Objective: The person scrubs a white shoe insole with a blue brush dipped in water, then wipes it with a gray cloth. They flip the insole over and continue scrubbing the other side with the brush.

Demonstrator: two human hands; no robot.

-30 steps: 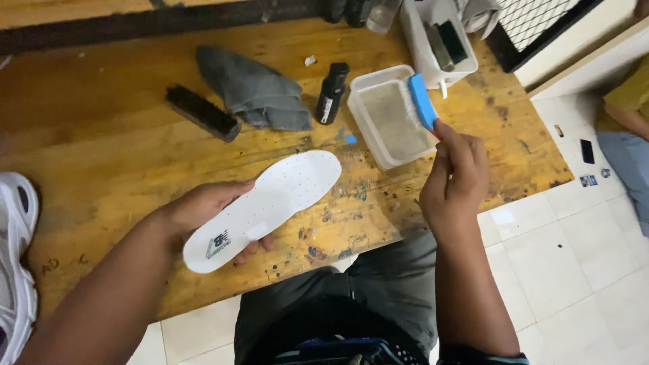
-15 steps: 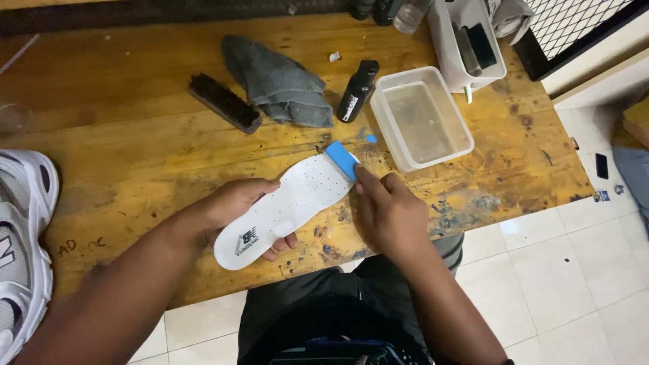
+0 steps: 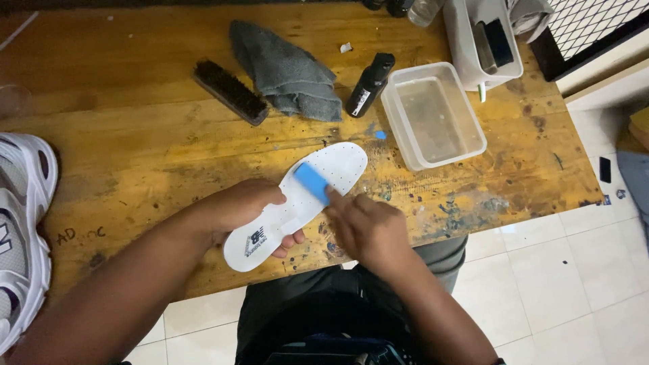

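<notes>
From the head camera, I am watching a person at a worn wooden workbench (image 3: 135, 155) cleaning a white insole (image 3: 324, 179). The left hand (image 3: 236, 209) is gripping the insole around its heel half, thumb on top and fingers curled underneath, holding it just above the bench edge. The insole's long axis is running diagonally, heel toward the person's lap, toe pointing away toward the clear plastic tub (image 3: 433, 115). The right hand (image 3: 365, 226) is clenching a small blue brush (image 3: 312, 181) and pressing it onto the middle of the insole, so the brush is lying just ahead of the left thumb, toward the toe; the right hand is the nearer one to that free toe end. Beyond the insole's toe, a black bottle (image 3: 369, 86) is lying against the tub, with a grey cloth (image 3: 287, 71) and a dark bristle brush (image 3: 230, 92) farther left of it. A white sneaker (image 3: 23, 223) is sitting at the bench's left end.
</notes>
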